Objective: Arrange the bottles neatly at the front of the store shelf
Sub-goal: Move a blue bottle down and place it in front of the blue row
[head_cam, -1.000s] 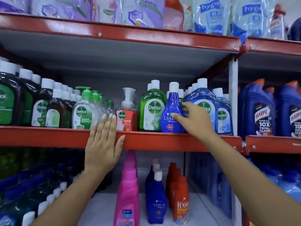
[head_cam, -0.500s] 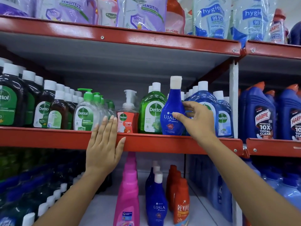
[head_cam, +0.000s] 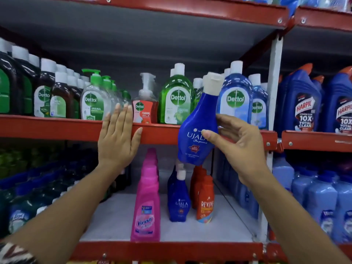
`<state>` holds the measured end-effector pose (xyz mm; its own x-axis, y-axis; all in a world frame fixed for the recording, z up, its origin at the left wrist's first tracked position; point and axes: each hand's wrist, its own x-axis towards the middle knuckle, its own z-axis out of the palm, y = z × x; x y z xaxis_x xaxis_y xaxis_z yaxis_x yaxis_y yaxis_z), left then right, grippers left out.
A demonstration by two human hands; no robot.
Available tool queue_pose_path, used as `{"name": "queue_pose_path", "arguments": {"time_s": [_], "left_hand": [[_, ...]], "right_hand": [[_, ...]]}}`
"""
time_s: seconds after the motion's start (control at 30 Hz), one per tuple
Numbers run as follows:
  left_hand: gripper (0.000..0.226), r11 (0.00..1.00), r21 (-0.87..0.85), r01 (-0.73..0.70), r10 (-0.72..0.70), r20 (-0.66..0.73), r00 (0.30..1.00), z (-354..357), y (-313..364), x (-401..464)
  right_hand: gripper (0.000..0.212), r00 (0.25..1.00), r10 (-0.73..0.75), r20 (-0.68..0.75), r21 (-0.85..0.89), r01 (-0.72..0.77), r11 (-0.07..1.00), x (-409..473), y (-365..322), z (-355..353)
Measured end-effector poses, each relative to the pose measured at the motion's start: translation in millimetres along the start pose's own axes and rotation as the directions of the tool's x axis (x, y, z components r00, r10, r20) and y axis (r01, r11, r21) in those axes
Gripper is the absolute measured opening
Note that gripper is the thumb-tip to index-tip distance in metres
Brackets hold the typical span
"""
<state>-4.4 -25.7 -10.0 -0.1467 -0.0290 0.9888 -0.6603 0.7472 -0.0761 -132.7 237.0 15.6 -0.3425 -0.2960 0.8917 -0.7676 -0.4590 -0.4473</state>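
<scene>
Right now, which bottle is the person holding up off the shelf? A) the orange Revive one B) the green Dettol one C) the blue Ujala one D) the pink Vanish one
C: the right hand has its grip on the blue Ujala bottle, tilted in the air in front of the red shelf edge.

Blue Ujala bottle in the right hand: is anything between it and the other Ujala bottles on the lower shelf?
Nothing visible. The blue plastic Ujala bottle, tilted in the right hand, hangs in open air directly above the blue Ujala row, between the pink Vanish bottle and orange Revive bottle.
</scene>
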Motion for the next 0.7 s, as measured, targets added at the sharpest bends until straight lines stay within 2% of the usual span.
{"name": "queue_pose_path", "arguments": {"time_s": [0.43,0.7], "left_hand": [[0.062,0.999,0.024,-0.027,0.029,-0.084,0.996,4.6,-2.1,-0.7],[0.061,0.998,0.050,-0.023,0.030,-0.150,0.988,8.5,-1.8,-0.6]], "right_hand": [[0.042,0.954,0.287,0.086,-0.015,-0.287,0.958,-116.4,96.8,25.4],[0.046,0.927,0.371,0.052,-0.096,-0.365,0.926,-140.1,143.5,39.9]]}}
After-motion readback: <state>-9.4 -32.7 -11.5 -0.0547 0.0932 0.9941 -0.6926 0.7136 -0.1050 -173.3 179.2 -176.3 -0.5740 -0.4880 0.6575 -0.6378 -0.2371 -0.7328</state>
